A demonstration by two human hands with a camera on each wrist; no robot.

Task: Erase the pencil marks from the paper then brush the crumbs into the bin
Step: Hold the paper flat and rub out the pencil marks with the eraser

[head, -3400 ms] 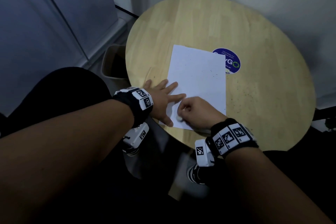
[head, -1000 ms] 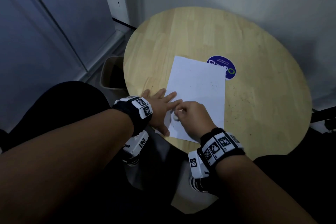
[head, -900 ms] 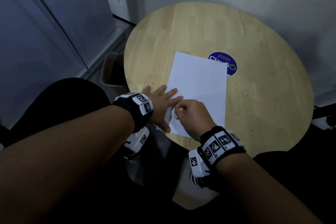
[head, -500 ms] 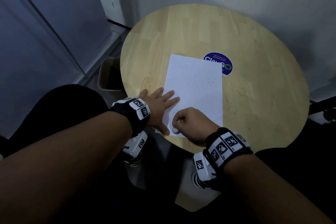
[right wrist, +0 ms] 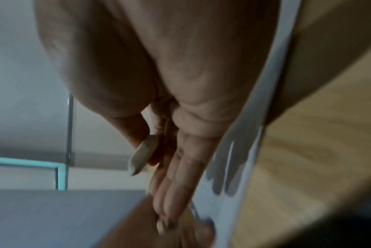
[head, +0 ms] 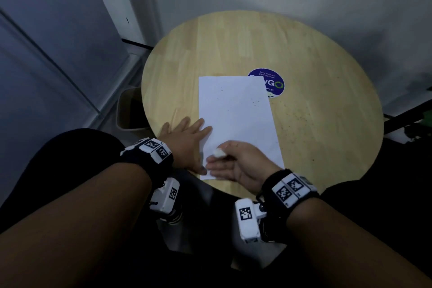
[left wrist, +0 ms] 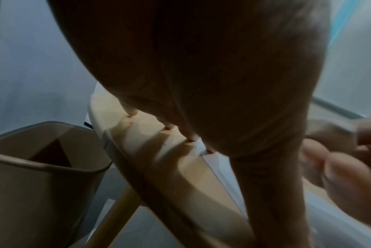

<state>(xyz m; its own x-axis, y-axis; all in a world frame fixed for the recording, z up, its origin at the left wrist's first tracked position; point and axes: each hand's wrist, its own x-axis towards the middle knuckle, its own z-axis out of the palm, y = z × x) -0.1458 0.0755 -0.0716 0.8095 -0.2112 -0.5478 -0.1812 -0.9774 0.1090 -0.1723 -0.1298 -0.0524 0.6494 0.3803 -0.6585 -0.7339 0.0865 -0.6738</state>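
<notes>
A white sheet of paper [head: 236, 121] lies on the round wooden table [head: 315, 147], with dark eraser crumbs [head: 256, 103] scattered near its right edge. My left hand [head: 184, 140] lies flat at the sheet's lower left, fingers straight, fingertips [left wrist: 169, 127] pressing on the table and the paper's edge. My right hand [head: 233, 162] hovers over the sheet's near end, turned on its side. It pinches a small white eraser [head: 219, 152] between thumb and forefinger, with the other fingers stretched out to the left. In the right wrist view the eraser [right wrist: 141, 156] is held clear of the paper [right wrist: 243, 151].
A beige bin [head: 128, 110] stands on the floor under the table's left edge, open-topped [left wrist: 42, 167]. A round blue sticker [head: 271, 82] sits by the sheet's top right corner. More dark crumbs [head: 299, 117] dot the wood right of the paper. A wall stands behind the table.
My right hand has rolled from knuckles-up rubbing onto its side, fingers now stretched left and the eraser lifted off the sheet. The left hand stays flat in place.
</notes>
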